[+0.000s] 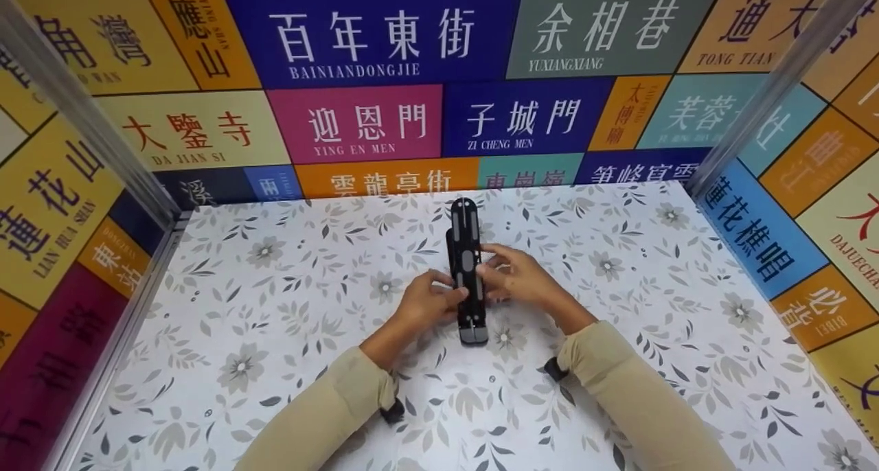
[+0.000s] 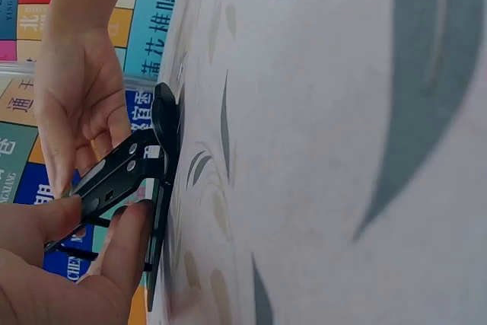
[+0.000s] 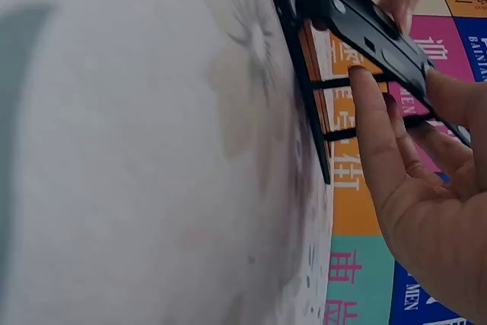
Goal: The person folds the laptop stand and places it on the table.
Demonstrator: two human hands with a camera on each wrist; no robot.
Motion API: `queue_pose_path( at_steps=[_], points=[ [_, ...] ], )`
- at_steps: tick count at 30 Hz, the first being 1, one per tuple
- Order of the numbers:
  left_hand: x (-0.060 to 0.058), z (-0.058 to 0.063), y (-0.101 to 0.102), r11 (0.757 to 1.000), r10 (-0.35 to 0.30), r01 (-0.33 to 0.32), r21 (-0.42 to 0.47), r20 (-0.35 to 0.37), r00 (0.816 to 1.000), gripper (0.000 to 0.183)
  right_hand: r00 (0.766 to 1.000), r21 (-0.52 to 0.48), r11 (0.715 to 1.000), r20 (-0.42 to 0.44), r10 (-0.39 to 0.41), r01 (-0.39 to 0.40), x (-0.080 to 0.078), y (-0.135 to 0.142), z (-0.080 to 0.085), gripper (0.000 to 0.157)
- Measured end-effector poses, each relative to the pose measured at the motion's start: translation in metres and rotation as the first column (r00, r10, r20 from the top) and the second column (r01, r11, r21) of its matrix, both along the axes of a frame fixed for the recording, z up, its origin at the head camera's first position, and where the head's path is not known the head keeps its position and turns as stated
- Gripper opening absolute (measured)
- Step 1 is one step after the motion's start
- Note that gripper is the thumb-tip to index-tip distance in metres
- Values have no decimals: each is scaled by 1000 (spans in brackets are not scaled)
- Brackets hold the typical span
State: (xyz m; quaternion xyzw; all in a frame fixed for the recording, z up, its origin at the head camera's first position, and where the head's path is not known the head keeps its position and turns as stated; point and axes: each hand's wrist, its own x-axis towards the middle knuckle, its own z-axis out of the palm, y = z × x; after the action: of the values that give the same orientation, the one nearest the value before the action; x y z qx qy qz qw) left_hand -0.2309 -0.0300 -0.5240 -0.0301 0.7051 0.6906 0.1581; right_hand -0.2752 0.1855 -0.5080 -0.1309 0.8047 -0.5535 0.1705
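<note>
A black folding laptop stand [image 1: 467, 259] with grey pads stands on the table, folded narrow, its long side running away from me. In both wrist views its upper arms [image 2: 114, 176] are raised at a slant above the base, with thin struts [image 3: 340, 83] between. My left hand [image 1: 426, 302] pinches the upper part from the left side, thumb on top and fingers underneath. From the right, my right hand [image 1: 520, 277] holds the same upper part between thumb and fingers. Some fingertips are hidden behind the stand.
A white tablecloth [image 1: 275, 334] with grey leaves and flowers covers the table. Panels of coloured signs [image 1: 371, 31] enclose the back and both sides, with metal posts [image 1: 762, 93] at the corners. A dark band [image 1: 555, 369] shows at the right wrist.
</note>
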Motion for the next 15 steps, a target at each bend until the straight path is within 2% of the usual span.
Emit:
queue_pose_path(
  at_steps=[7,12,15],
  points=[
    [7,-2,7,996,-14,8,84,65,998,30,994,-82,992,-35,-100,97,-30,-8,21,54],
    [11,-8,13,998,-25,21,66,50,998,29,978,15,985,-124,-168,171,-46,-19,32,56],
    [13,-9,16,997,-24,20,78,52,998,30,974,48,984,-159,-164,173,-52,-27,37,61]
  ],
)
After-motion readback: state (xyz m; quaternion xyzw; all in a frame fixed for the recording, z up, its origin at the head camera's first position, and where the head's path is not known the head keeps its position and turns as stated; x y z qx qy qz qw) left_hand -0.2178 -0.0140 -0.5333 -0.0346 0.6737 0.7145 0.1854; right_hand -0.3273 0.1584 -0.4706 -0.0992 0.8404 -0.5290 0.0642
